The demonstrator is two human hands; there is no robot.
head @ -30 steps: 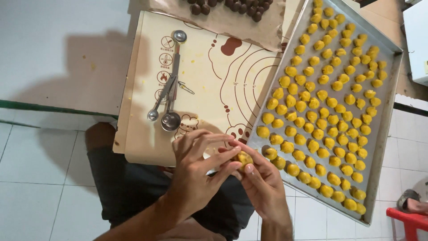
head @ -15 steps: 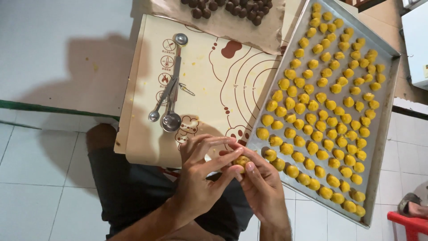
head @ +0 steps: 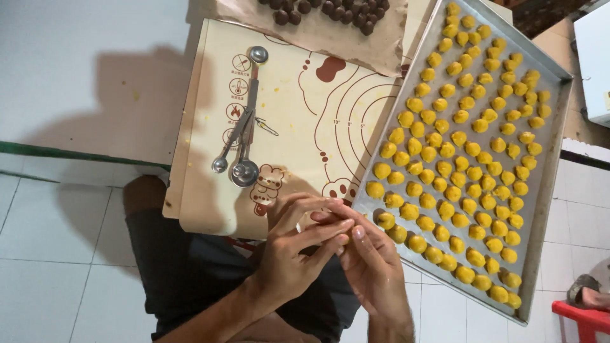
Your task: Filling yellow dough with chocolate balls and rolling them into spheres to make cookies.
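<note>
Metal baking tray (head: pixel 554 166) tilted on table edge; yellow dough balls (head: pixel 459 138) in rows.

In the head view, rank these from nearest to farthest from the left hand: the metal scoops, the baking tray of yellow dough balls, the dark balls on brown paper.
Measured from the left hand:
1. Baking tray, just to its right, its near corner beside the fingertips.
2. Metal scoops, on the mat, up and left.
3. Dark balls, at the table's far edge, on the brown paper.

Metal measuring spoons (head: pixel 243 136) on printed baking mat (head: pixel 298 127), brown balls (head: pixel 330 9) on paper, red stool (head: pixel 588 317)
</note>
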